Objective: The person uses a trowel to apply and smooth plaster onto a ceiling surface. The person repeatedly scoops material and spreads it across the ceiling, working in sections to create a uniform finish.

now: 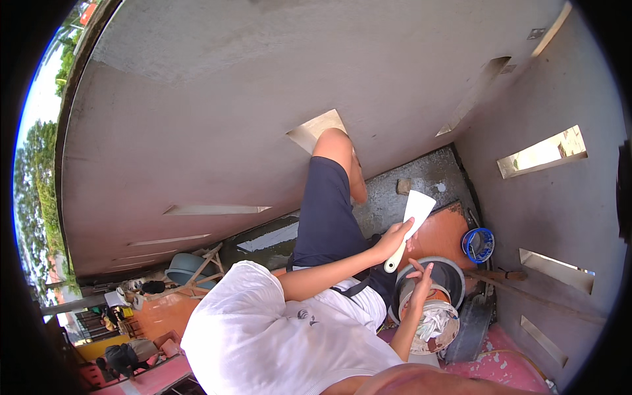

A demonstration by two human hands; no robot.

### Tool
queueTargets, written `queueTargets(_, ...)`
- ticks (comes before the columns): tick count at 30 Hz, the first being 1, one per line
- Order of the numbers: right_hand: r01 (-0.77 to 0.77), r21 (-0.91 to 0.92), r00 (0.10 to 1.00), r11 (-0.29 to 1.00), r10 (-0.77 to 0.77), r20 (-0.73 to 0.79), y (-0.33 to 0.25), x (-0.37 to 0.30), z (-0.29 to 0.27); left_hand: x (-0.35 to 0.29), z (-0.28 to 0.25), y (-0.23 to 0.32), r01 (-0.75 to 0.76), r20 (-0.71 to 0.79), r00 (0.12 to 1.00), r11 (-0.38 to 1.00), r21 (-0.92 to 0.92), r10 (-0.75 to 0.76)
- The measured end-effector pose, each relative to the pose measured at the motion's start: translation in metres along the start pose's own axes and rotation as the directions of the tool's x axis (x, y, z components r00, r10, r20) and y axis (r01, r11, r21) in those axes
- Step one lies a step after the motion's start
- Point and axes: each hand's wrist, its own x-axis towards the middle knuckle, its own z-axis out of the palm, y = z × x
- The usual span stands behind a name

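My left hand (399, 238) is wrapped round the handle of a putty knife (419, 205). Its wide, flared white blade points up and away, and the pale handle's end sticks out below my fingers. Close below it, my right hand (419, 288) is empty, with its fingers apart and the palm partly turned toward the putty knife. Under the right hand stand a dark round tub (459, 276) and a stained white bucket (454, 334) with a crumpled whitish cloth (432, 322) on it. My right forearm partly hides the bucket.
A grey plastered wall (197, 131) with slot openings runs beside me, meeting another wall (559, 210) at right. A blue-rimmed pail (478, 245), a wooden pole (526, 295) and a small block (403, 186) lie around. Another person (125, 355) is at lower left, near a grey-green basin (187, 268).
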Motion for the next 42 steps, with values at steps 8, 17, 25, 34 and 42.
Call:
queueTargets(8, -0.077, 0.233, 0.997, 0.969, 0.080, -0.006, 0.009, -0.013, 0.003, -0.003, 0.033, -0.009, 0.228, 0.049, 0.971, 0.970, 0.081, -0.233)
queueTargets(17, -0.005, 0.479, 0.999, 0.878, -0.012, 0.031, -0.024, -0.003, -0.003, -0.015, 0.073, -0.005, 0.289, 0.325, 0.907, 0.957, -0.022, -0.267)
queueTargets(25, 0.068, 0.393, 0.847, 0.917, -0.261, 0.463, -0.098, 0.011, 0.023, -0.049, 0.027, 0.086, 0.353, 0.397, 0.850, 0.934, 0.059, -0.346)
queueTargets(34, 0.069, 0.526, 0.436, 0.848, -0.500, 0.749, -0.200, -0.007, 0.174, -0.117, -0.049, 0.165, 0.313, 0.338, 0.922, 0.878, -0.362, -0.189)
queueTargets(42, -0.003, 0.615, 0.435, 0.789, -0.552, 0.711, -0.282, -0.072, 0.282, -0.192, -0.043, 0.247, -0.323, -0.205, 0.819, 0.726, 0.607, 0.537)
